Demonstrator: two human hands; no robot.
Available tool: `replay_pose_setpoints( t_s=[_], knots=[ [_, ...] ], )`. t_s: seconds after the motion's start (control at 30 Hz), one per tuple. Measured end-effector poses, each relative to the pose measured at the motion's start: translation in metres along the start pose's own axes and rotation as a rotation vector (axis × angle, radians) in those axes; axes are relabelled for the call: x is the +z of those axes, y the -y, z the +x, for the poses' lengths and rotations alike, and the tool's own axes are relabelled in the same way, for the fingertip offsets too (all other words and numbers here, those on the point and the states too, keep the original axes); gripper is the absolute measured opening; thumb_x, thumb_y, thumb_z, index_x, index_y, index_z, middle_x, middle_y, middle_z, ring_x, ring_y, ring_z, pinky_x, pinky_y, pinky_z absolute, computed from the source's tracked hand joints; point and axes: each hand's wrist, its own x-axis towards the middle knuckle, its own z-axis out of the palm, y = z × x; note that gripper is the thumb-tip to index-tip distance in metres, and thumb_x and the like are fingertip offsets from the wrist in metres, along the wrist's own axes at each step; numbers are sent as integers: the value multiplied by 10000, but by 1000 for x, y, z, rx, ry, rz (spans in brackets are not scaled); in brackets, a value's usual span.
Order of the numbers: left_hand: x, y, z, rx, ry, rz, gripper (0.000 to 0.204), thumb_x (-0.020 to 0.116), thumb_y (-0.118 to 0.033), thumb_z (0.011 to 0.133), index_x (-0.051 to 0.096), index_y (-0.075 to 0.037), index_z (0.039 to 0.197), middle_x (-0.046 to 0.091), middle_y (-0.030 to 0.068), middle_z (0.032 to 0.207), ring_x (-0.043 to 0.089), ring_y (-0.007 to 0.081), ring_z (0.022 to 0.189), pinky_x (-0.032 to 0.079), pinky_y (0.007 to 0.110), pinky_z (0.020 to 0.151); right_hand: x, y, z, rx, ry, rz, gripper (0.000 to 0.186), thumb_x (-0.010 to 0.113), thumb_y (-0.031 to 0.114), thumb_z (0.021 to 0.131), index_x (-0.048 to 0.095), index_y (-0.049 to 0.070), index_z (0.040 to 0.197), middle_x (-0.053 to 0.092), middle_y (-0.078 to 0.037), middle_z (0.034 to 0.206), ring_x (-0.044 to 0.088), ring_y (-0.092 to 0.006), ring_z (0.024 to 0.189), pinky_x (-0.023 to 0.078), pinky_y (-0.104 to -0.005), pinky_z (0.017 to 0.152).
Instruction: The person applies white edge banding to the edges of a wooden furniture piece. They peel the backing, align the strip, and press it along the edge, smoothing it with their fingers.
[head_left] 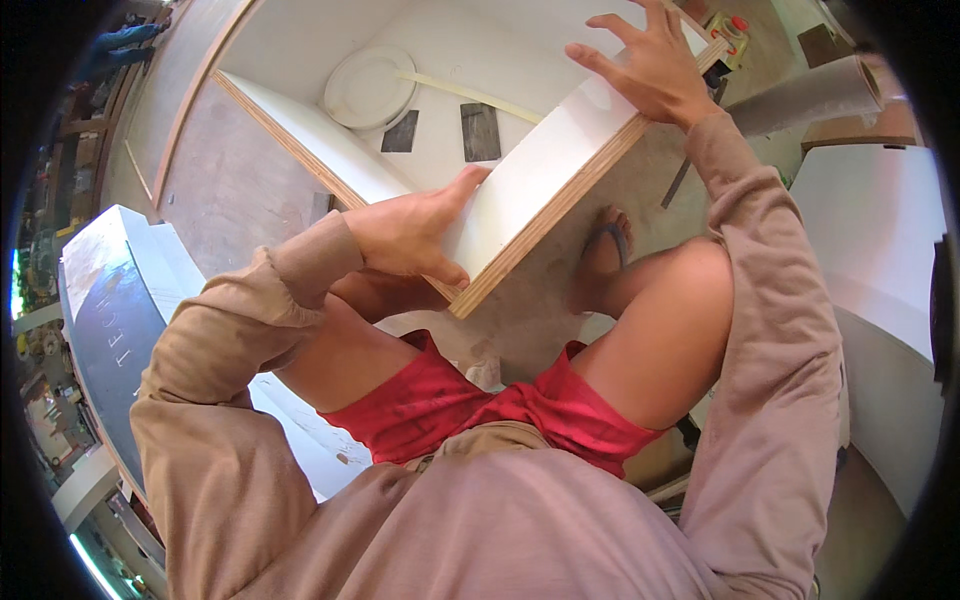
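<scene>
In front of me is a large box-like piece point(560, 150) with white faces and raw plywood edges, its near corner tilted toward my knees. My left hand point(410, 232) spans the board at that corner, thumb on the near side and a finger over the inner side; the other fingers are hidden. Further along the same board, toward its far right end, my right hand point(655, 70) lies across it with fingers spread. Inside the piece are a white round lid-like disc point(366, 90), two dark rectangular patches point(480, 132) and a pale strip point(470, 97).
At right lie a grey roll point(805, 97) and a white panel point(870, 220). A container with a red cap point(735, 35) stands beyond my right hand. On the left is a blue-and-white box point(115, 300). My sandalled foot point(605, 245) rests under the board.
</scene>
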Motion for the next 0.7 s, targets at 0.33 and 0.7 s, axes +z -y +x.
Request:
replay_pose_setpoints(
  t_s=[0.33,0.7],
  knots=[
    [71,8,-39,186,-595,402,891,750,-308,976,286,-18,1681,469,254,1559,462,433,1466,261,586,1297,2,-3,5,-8,46,-4,617,745,571,968,714,93,1358,398,-320,1587,368,-532,1505,331,-601,1267],
    [89,-2,-26,115,-779,384,778,748,-330,986,397,-46,1620,404,215,1628,389,469,1519,240,668,1285,6,-14,-3,-52,-267,129,643,744,567,970,658,80,1381,458,-276,1499,427,-474,1428,334,-578,1226]
  ],
)
